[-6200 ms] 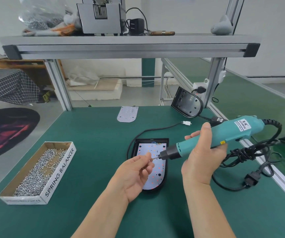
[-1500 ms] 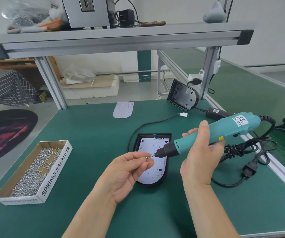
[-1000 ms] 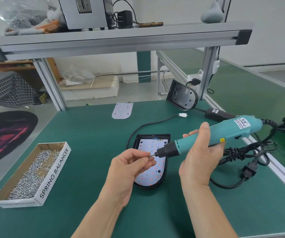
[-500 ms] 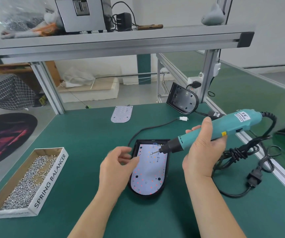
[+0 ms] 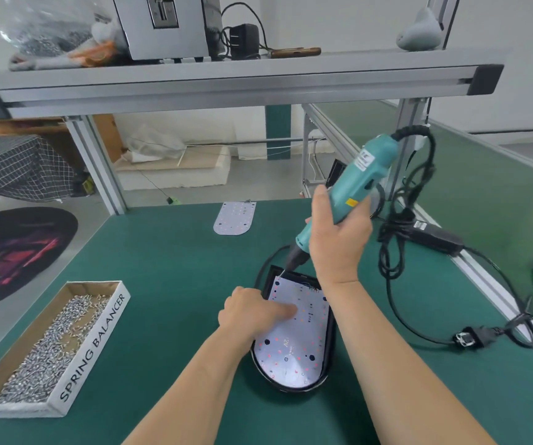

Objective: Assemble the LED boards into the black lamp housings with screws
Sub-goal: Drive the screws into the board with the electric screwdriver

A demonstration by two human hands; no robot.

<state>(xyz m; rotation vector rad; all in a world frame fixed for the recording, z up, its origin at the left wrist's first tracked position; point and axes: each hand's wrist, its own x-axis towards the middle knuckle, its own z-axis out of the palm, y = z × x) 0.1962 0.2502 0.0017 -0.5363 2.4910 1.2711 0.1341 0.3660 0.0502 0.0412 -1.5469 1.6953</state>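
Observation:
A black lamp housing lies on the green mat with a white LED board seated inside it. My left hand rests on the board's left side, a finger pressing down on it. My right hand grips a teal electric screwdriver, tilted steeply. Its bit touches the board's far left corner. A spare LED board lies farther back on the mat. A second black housing leans against the frame post, mostly hidden behind the screwdriver.
A cardboard box of screws marked SPRING BALANCER sits at the left front. The screwdriver's black cable and plug loop over the mat at the right, beside a power adapter. An aluminium shelf spans overhead.
My left hand let go of the bit tip and came down onto the board. My right hand tipped the screwdriver up and set its bit on the board's far left corner.

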